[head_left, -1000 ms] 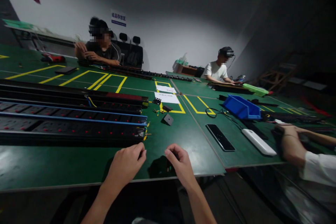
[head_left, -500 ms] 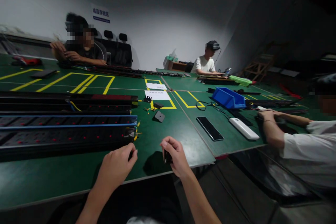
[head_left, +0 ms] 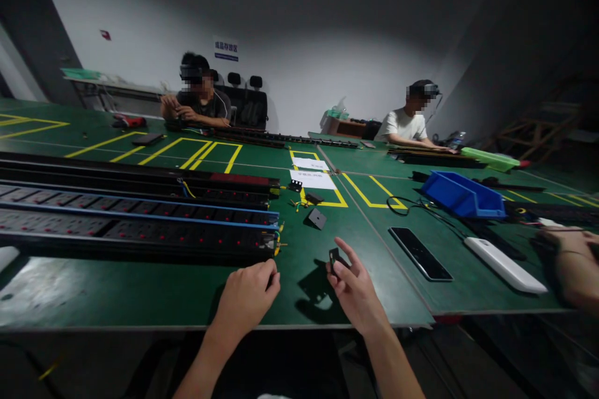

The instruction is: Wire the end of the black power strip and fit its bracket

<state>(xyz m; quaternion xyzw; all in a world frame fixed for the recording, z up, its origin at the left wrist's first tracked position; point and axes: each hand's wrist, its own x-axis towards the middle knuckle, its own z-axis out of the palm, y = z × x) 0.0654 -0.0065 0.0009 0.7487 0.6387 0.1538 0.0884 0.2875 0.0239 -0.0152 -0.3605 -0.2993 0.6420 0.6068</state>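
My right hand (head_left: 356, 287) holds a small flat black plastic part (head_left: 334, 260) between thumb and fingers, raised a little above the green table (head_left: 140, 293). My left hand (head_left: 248, 296) is curled closed on the table next to the near end of the closest long black power strip (head_left: 140, 238); what its fingers pinch is hidden. Yellow and green wires (head_left: 279, 241) stick out of that strip's end. A similar black plate (head_left: 317, 218) lies on the table farther ahead.
More long power strips (head_left: 140, 176) lie to the left. A phone (head_left: 420, 253), a white bar (head_left: 504, 264), a blue bin (head_left: 461, 194) and white papers (head_left: 312, 178) sit to the right. Two people sit across the tables; another person's hand (head_left: 571, 259) rests at right.
My right hand has lifted and turned the small black part upward and opened its fingers somewhat. My left hand stays closed by the strip's end. The view has swung back to the left.
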